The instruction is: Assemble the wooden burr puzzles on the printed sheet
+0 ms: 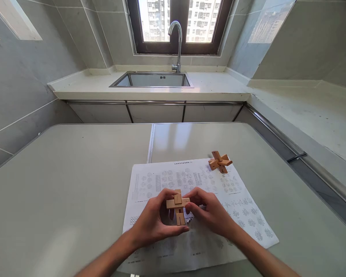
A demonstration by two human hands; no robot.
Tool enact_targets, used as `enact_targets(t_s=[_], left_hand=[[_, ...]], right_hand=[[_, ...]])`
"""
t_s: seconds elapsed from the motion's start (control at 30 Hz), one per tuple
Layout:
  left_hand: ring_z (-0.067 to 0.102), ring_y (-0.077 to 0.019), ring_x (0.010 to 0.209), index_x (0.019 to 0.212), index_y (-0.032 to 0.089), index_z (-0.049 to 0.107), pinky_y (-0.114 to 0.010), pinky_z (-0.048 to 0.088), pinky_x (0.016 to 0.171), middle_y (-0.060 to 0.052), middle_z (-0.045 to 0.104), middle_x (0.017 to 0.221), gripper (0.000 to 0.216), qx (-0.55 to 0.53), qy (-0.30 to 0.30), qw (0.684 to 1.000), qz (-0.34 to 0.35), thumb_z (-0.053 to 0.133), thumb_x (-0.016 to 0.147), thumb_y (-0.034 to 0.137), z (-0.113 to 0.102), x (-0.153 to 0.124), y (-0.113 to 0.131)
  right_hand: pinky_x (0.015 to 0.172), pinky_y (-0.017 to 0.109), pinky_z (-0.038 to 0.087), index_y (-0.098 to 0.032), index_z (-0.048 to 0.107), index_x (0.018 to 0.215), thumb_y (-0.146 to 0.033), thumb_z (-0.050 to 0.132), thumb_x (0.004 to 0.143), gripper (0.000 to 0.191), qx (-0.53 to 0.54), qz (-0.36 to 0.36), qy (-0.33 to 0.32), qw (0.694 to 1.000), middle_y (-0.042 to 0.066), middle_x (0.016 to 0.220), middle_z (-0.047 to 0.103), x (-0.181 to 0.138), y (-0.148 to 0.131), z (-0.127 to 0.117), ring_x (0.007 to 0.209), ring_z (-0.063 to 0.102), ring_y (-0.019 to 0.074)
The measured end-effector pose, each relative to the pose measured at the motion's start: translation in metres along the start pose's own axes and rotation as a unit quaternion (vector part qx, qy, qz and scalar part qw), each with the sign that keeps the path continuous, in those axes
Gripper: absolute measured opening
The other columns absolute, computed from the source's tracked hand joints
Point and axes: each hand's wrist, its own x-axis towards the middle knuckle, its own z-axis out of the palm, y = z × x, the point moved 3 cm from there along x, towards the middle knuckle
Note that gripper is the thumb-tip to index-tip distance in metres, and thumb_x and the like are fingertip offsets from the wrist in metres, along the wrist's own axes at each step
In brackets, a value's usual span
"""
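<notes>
Wooden puzzles number two here: one cross-shaped wooden puzzle (178, 206) is held between both hands just above the near half of the printed sheet (242, 209), and a second wooden puzzle (220, 161) lies by itself on the sheet's far right corner, well apart from the hands. There is one sheet, white and covered in rows of small diagrams, lying flat on a pale grey table (60, 184) whose top is split by a single seam running away from the viewer. Beyond the table, a white counter (216, 86) carries one steel sink (151, 80) with one curved tap (177, 42) under a dark-framed window (178, 23); grey tiles cover the walls on both sides. The left hand (151, 223) comes in from the lower left, palm turned inward, its fingers curled and closed around the held puzzle's left and lower bars. The right hand (210, 213) reaches in from the lower right, its thumb and fingertips pinched together on the right end of the puzzle's horizontal bar.
</notes>
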Motion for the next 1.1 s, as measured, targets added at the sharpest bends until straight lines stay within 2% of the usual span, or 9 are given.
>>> enact_targets(t_s=[0.23, 0.43, 0.77, 0.97, 1.1], left_hand=[[0.062, -0.0177, 0.08, 0.111, 0.024, 0.054, -0.028, 0.05, 0.07, 0.0, 0.069, 0.094, 0.053, -0.003, -0.001, 1.0, 0.004, 0.089, 0.073, 0.037, 0.001, 0.001, 0.001], [0.059, -0.0167, 0.078, 0.11, 0.024, 0.054, -0.027, 0.048, 0.067, 0.001, 0.067, 0.092, 0.054, 0.001, 0.005, 1.0, 0.001, 0.089, 0.071, 0.037, 0.001, 0.0, 0.001], [0.061, -0.0176, 0.081, 0.11, 0.024, 0.055, -0.028, 0.049, 0.07, 0.0, 0.067, 0.094, 0.055, -0.02, 0.002, 1.0, 0.003, 0.091, 0.07, 0.038, 0.0, -0.001, 0.0], [0.064, -0.0183, 0.087, 0.112, 0.022, 0.056, -0.03, 0.053, 0.076, -0.002, 0.066, 0.1, 0.054, -0.078, -0.006, 0.996, -0.033, 0.09, 0.075, 0.04, -0.002, -0.002, 0.003], [0.066, -0.0194, 0.095, 0.115, 0.023, 0.056, -0.031, 0.055, 0.084, -0.003, 0.067, 0.105, 0.049, -0.139, 0.033, 0.989, -0.046, 0.086, 0.081, 0.042, -0.007, -0.001, -0.001]], right_hand=[[0.065, 0.03, 0.053, -0.022, 0.068, 0.103, -0.057, 0.064, 0.099, 0.036, -0.05, -0.015, 0.011, 0.999, 0.003, 0.08, 0.074, -0.002, 0.004, -0.001, 0.07, 0.067, 0.0185], [0.064, 0.029, 0.052, -0.021, 0.066, 0.101, -0.055, 0.064, 0.1, 0.035, -0.012, -0.005, 0.0, 1.0, 0.005, 0.08, 0.076, 0.0, 0.003, 0.0, 0.071, 0.068, 0.0189], [0.064, 0.029, 0.052, -0.021, 0.066, 0.1, -0.054, 0.064, 0.1, 0.033, -0.018, -0.006, 0.003, 1.0, 0.004, 0.078, 0.074, -0.002, 0.003, 0.001, 0.07, 0.066, 0.0185], [0.056, 0.027, 0.049, -0.024, 0.061, 0.112, -0.051, 0.06, 0.101, 0.03, -0.066, -0.064, 0.029, 0.995, 0.001, 0.08, 0.069, 0.0, -0.006, -0.003, 0.063, 0.061, 0.016], [0.056, 0.028, 0.052, -0.025, 0.059, 0.111, -0.037, 0.064, 0.1, 0.017, -0.179, -0.119, 0.052, 0.975, 0.001, 0.083, 0.068, 0.0, -0.006, -0.004, 0.063, 0.06, 0.0163]])
